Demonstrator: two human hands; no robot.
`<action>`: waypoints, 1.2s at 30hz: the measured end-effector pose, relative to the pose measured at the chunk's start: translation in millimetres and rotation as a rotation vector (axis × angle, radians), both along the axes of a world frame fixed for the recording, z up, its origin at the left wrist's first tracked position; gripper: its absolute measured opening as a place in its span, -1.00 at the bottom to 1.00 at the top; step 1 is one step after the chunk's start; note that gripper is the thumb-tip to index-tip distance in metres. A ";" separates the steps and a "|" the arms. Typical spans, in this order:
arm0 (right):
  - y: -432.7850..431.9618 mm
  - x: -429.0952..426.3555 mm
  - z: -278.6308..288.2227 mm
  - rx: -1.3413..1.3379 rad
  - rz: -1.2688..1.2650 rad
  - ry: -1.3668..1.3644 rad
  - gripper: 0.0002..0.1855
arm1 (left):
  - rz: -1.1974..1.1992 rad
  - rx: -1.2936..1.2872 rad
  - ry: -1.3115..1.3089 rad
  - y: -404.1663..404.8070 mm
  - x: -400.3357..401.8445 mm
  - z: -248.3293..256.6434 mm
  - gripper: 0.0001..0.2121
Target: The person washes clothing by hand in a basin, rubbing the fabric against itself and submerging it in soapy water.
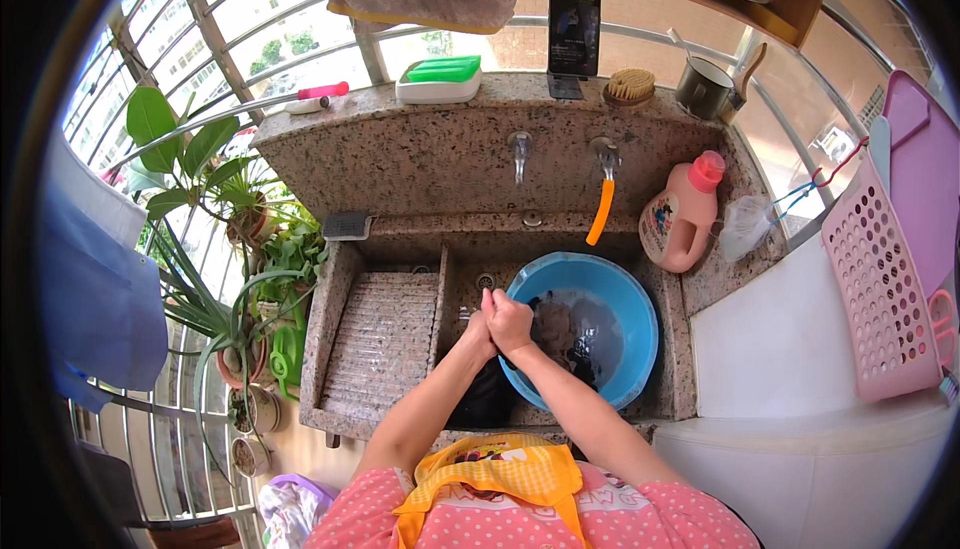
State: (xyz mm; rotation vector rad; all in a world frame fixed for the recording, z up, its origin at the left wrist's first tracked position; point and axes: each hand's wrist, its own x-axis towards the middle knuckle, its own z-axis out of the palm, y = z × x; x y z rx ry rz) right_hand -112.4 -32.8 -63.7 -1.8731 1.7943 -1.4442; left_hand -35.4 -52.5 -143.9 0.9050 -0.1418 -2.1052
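My left hand [480, 330] and my right hand [510, 320] are pressed together over the left rim of a blue plastic basin [646, 309]. Their fingers are curled, and whatever may lie between them is hidden. Dark and brownish cloth [556, 327] lies in cloudy water in the basin, which stands in the right compartment of a granite sink [684, 369]. Below my wrists, a black item [484, 399] rests at the sink's front, left of the basin. An orange hose [601, 213] hangs from the right tap [606, 155], above the basin's back rim.
A ribbed granite washboard [379, 339] fills the left compartment. A pink detergent bottle [679, 219] stands at the back right. On the ledge are a green-topped soap box [439, 80], a phone [574, 31], a scrub brush [630, 86] and a metal mug [703, 89]. Potted plants stand left.
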 end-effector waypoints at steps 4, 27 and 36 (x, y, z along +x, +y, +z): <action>-14.4 -26.1 -25.7 0.250 -0.014 -0.057 -0.57 | -0.159 0.039 -0.262 7.9 -5.2 27.5 -0.69; 28.2 -89.3 32.5 0.682 0.621 -1.218 -0.59 | -0.010 0.111 -0.373 59.2 -6.2 3.9 -0.54; 45.8 -98.8 82.4 0.550 0.676 -1.463 -0.53 | -0.002 -0.223 -0.163 49.3 15.7 39.7 -0.83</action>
